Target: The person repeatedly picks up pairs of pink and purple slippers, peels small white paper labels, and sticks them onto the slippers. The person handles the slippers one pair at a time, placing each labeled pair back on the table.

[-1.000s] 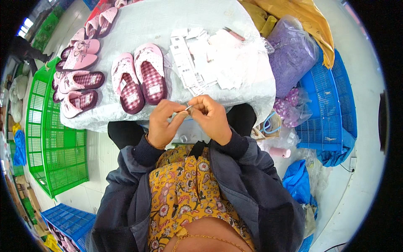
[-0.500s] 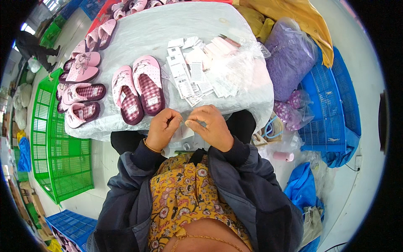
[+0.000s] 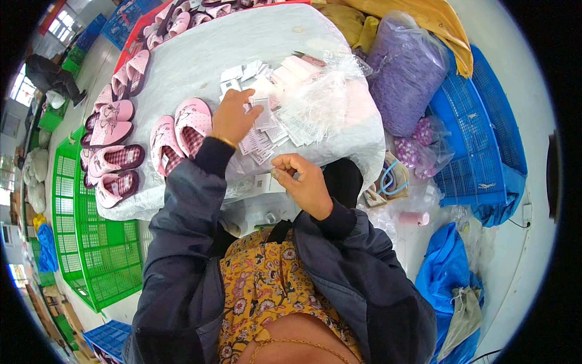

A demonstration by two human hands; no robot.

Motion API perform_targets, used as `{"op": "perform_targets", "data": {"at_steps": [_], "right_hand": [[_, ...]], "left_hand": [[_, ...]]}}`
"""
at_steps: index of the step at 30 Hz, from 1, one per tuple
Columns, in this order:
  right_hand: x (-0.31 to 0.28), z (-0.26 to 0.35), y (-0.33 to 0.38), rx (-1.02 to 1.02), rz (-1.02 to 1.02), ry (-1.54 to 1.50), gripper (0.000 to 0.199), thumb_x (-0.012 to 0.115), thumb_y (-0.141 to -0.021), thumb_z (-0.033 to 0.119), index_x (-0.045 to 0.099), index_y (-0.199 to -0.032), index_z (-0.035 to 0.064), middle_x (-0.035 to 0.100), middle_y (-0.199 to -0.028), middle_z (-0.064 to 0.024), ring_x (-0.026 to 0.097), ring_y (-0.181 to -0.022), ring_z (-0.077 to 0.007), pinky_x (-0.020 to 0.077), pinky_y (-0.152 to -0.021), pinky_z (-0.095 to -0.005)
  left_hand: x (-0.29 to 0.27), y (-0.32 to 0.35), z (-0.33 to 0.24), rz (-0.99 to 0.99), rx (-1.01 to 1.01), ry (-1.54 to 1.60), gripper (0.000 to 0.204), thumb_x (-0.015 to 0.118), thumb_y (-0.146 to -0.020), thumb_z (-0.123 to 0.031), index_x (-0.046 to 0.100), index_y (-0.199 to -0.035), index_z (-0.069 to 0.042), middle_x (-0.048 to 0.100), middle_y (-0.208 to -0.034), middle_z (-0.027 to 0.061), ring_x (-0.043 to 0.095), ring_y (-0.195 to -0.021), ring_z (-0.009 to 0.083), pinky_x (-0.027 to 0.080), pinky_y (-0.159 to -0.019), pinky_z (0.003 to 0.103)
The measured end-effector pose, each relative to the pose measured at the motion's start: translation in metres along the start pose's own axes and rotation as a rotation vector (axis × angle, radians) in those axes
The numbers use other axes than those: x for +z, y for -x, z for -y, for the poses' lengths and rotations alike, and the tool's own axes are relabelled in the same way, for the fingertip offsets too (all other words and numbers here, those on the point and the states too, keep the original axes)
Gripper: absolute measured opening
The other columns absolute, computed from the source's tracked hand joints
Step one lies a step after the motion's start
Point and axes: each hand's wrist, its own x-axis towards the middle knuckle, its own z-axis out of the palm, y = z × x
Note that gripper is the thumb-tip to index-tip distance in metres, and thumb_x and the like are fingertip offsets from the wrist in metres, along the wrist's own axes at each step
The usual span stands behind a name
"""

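My left hand (image 3: 235,116) reaches over the loose pile of white printed tags (image 3: 267,118). Its thumb and index finger are apart above a tag, and the palm side is hidden. Nearer to me, at the table's front edge, my right hand (image 3: 302,183) is closed in a pinch. A white card (image 3: 268,183) shows right beside those fingertips; whether it hangs from them I cannot tell. A pair of pink slippers (image 3: 193,121) with checked insoles lies left of the tags, partly behind my left forearm.
More pink slippers (image 3: 115,130) line the table's left side. A pair of snips (image 3: 309,58) lies behind clear plastic strands (image 3: 318,100). Green crates (image 3: 106,242) stand left, blue crates (image 3: 470,133) right, beside a bagged purple bundle (image 3: 405,73). A person (image 3: 51,76) is at far left.
My left hand has left its place beside the right hand and moved forward to the tags, its fingers spreading. The right hand stays pinched near the table edge. The whole view has shifted slightly.
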Motion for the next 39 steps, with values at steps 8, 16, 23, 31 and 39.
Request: {"op": "perform_targets", "data": {"at_steps": [8, 16, 23, 31, 39], "right_hand": [[-0.014, -0.006, 0.004, 0.023, -0.076, 0.007, 0.02, 0.069, -0.088, 0.01, 0.066, -0.106, 0.0016, 0.067, -0.089, -0.0102, 0.063, -0.076, -0.0163, 0.05, -0.07, -0.0292], [-0.011, -0.011, 0.004, -0.008, -0.054, 0.025, 0.02, 0.07, -0.087, 0.011, 0.066, -0.105, 0.0018, 0.067, -0.089, -0.0102, 0.064, -0.075, -0.0172, 0.0503, -0.069, -0.0297], [-0.007, -0.002, 0.005, -0.002, -0.028, 0.031, 0.02, 0.07, -0.088, 0.01, 0.066, -0.105, 0.0009, 0.067, -0.087, -0.0101, 0.063, -0.073, -0.0159, 0.0497, -0.066, -0.0291], [-0.004, 0.004, 0.006, 0.004, 0.01, 0.037, 0.019, 0.07, -0.088, 0.009, 0.066, -0.105, 0.0003, 0.068, -0.086, -0.0096, 0.062, -0.073, -0.0147, 0.0494, -0.066, -0.0281], [-0.001, 0.006, 0.006, -0.01, 0.018, 0.072, 0.018, 0.07, -0.088, 0.01, 0.066, -0.103, 0.0005, 0.067, -0.085, -0.0085, 0.061, -0.074, -0.0134, 0.0492, -0.067, -0.0268]], "left_hand": [[0.008, -0.047, 0.022, 0.323, -0.157, -0.084, 0.044, 0.078, -0.074, -0.033, 0.071, -0.106, -0.004, 0.067, -0.101, 0.0173, 0.066, -0.092, 0.0287, 0.052, -0.08, 0.036], [0.006, -0.051, 0.034, 0.192, -0.214, 0.166, 0.031, 0.078, -0.074, -0.021, 0.072, -0.098, -0.003, 0.07, -0.083, 0.0093, 0.066, -0.076, 0.0213, 0.052, -0.071, 0.031], [-0.012, -0.052, 0.029, 0.185, -0.218, 0.187, 0.023, 0.078, -0.077, -0.02, 0.067, -0.088, -0.004, 0.067, -0.076, 0.0069, 0.063, -0.069, 0.0167, 0.049, -0.066, 0.03], [-0.02, -0.052, 0.036, 0.365, -0.186, 0.102, 0.028, 0.073, -0.085, -0.028, 0.067, -0.085, -0.001, 0.066, -0.076, 0.0092, 0.061, -0.069, 0.0196, 0.047, -0.065, 0.033], [-0.045, -0.035, 0.021, 0.134, 0.056, 0.035, 0.026, 0.067, -0.088, -0.028, 0.071, -0.09, -0.002, 0.065, -0.088, 0.0132, 0.062, -0.081, 0.0274, 0.047, -0.072, 0.037]]}}
